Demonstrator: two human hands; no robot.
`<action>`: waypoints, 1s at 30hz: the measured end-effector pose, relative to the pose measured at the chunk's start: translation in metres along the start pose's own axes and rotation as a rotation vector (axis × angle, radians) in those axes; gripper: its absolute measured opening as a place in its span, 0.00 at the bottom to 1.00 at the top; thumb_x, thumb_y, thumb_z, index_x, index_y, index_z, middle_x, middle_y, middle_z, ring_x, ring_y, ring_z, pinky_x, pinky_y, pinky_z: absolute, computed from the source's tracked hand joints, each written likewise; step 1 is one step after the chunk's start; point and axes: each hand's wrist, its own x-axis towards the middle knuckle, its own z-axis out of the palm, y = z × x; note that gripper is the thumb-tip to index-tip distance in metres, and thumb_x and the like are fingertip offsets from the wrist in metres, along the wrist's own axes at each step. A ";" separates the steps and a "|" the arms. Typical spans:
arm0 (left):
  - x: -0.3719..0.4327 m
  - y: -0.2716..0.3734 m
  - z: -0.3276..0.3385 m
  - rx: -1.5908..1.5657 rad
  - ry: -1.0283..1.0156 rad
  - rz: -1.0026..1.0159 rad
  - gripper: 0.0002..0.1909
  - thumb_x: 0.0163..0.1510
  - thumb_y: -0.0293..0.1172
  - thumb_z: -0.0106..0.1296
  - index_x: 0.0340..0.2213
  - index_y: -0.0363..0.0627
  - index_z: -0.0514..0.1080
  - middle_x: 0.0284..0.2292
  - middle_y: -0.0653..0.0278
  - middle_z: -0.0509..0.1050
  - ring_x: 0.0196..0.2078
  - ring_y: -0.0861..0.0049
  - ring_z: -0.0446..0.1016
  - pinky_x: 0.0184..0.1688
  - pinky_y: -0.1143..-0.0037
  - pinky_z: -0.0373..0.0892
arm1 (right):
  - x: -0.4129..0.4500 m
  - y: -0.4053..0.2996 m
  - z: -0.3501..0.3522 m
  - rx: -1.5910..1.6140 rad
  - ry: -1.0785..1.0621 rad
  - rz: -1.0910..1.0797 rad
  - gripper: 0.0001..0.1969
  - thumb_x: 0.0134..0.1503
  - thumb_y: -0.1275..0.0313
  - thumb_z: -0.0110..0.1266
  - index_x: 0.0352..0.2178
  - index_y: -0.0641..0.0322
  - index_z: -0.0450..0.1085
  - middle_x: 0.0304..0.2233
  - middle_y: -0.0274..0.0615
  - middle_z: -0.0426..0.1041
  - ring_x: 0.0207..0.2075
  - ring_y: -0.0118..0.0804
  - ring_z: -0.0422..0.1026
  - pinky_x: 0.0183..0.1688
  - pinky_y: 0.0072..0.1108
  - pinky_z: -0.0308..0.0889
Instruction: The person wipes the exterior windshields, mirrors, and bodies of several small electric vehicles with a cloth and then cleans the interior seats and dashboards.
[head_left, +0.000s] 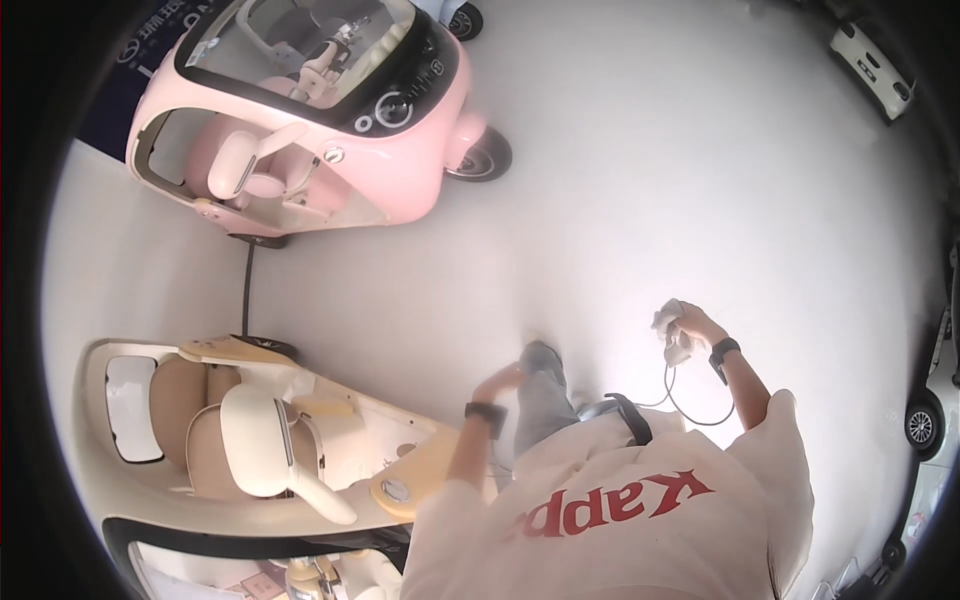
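A crumpled grey cloth (673, 330) is bunched in my right hand (699, 324), out over the floor to the right. Beneath that hand a thin cable (675, 405) loops back toward the dark strap (634, 420) at my waist. My left hand (498, 384) hangs low by my leg in grey trousers (540, 405). Its fingertips meet the outline of the leg, so their state is unclear. Left of it is the front of a cream and yellow cabin vehicle (416, 472), seen from the side with its tan seat (247, 442). Both wrists carry dark bands.
A pink cabin three-wheeler (390, 176) stands ahead on the left, its front wheel (480, 157) toward the middle. Pale floor (637, 187) spreads ahead. A white vehicle (874, 71) is at far right, and another vehicle's wheel (924, 426) shows at the right rim.
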 end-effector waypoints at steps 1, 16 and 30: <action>0.009 0.007 -0.013 0.043 -0.002 -0.001 0.25 0.48 0.37 0.43 0.46 0.41 0.53 0.42 0.54 0.63 0.41 0.70 0.64 0.41 0.76 0.62 | -0.005 -0.031 0.009 -0.003 0.009 -0.003 0.17 0.36 0.80 0.45 0.34 0.61 0.62 0.32 0.44 0.67 0.37 0.37 0.65 0.38 0.24 0.59; 0.149 0.222 -0.193 0.199 0.504 0.842 0.28 0.40 0.28 0.50 0.44 0.39 0.55 0.41 0.51 0.61 0.43 0.61 0.60 0.45 0.70 0.55 | 0.097 -0.276 0.043 -0.325 -0.110 -0.492 0.16 0.45 0.65 0.50 0.32 0.68 0.65 0.30 0.41 0.68 0.33 0.28 0.65 0.35 0.19 0.60; 0.296 0.374 -0.280 0.153 0.331 0.595 0.15 0.47 0.42 0.42 0.25 0.40 0.63 0.22 0.50 0.67 0.25 0.57 0.67 0.27 0.70 0.62 | 0.190 -0.325 -0.099 -0.603 0.305 -0.544 0.36 0.36 0.68 0.57 0.47 0.61 0.48 0.46 0.50 0.49 0.40 0.52 0.62 0.41 0.28 0.62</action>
